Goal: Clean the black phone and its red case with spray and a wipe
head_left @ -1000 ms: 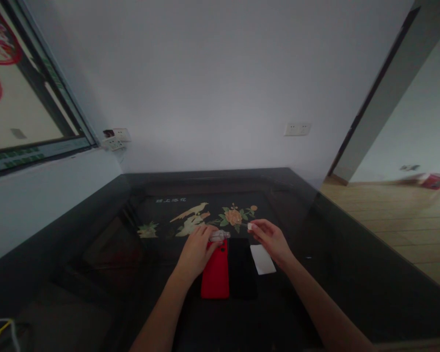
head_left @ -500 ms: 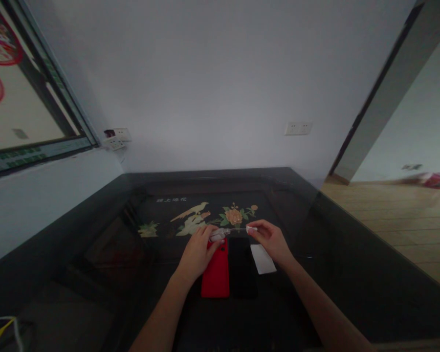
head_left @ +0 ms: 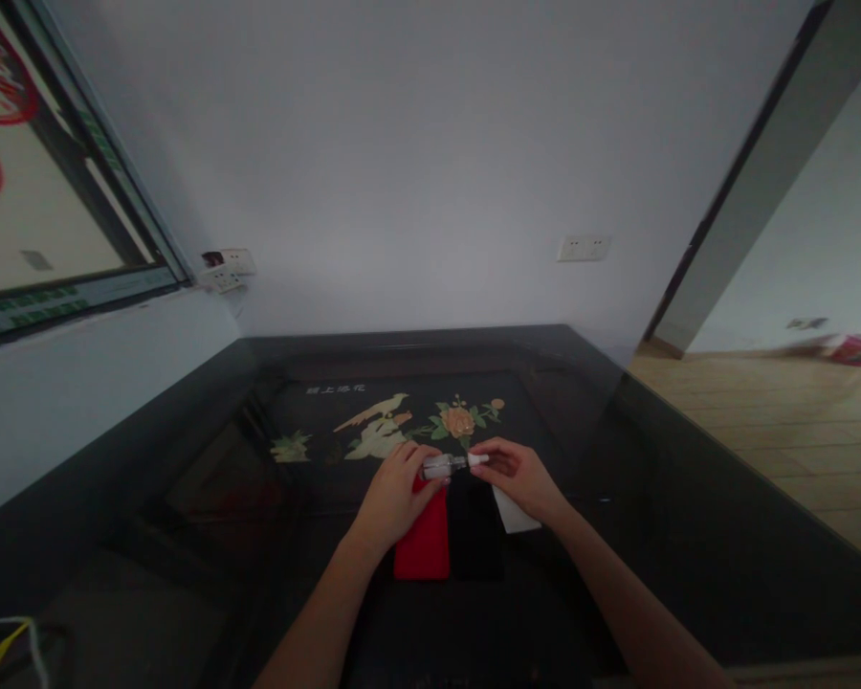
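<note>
My left hand is closed around a small clear bottle that lies on its side, neck pointing right. Between the fingertips of my right hand is a small white cap, close against the bottle's neck. Whether the cap is seated on the neck, I cannot tell. Beneath my left hand lies a red phone case or phone, its upper part covered by the fingers. A black phone-like slab lies beside it. Partly under my right hand is a white card or paper.
The dark glossy table carries a bird-and-flower picture. A wall socket and a plug strip sit beyond it. White and yellow cables lie at the lower left.
My right hand has moved left with the white cap, bringing it to the bottle's neck. The thin stem seen between cap and bottle before is now out of sight.
</note>
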Available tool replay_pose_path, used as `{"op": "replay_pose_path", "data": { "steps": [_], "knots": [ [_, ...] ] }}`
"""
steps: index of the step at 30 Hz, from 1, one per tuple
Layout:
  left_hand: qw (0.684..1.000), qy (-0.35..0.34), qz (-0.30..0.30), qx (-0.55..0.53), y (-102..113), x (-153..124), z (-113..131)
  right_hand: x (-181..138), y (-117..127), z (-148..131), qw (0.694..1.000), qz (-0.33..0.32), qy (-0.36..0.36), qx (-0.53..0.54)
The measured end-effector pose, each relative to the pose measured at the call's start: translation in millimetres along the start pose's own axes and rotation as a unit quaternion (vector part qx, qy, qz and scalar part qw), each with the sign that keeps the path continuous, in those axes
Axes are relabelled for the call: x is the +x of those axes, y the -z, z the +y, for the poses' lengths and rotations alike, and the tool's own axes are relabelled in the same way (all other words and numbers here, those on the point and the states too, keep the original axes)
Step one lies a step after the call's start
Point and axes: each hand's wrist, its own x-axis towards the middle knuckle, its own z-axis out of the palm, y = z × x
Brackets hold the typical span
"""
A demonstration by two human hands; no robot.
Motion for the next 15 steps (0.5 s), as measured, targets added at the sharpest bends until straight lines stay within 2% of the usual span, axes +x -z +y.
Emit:
{"op": "replay_pose_path", "data": {
  "steps": [7, 15],
  "knots": [
    [1.000, -0.003, -0.002, -0.001, -5.9, -0.5, -3.0, -0.6, -0.6, -0.4, 0.999, -0.037, -0.022, -0.004],
    [1.000, -0.027, -0.003, 0.000, -3.3, -1.0, 3.4, -3.6, -2.6, -6.8, 0.997, -0.024, -0.028, -0.066]
  ]
}}
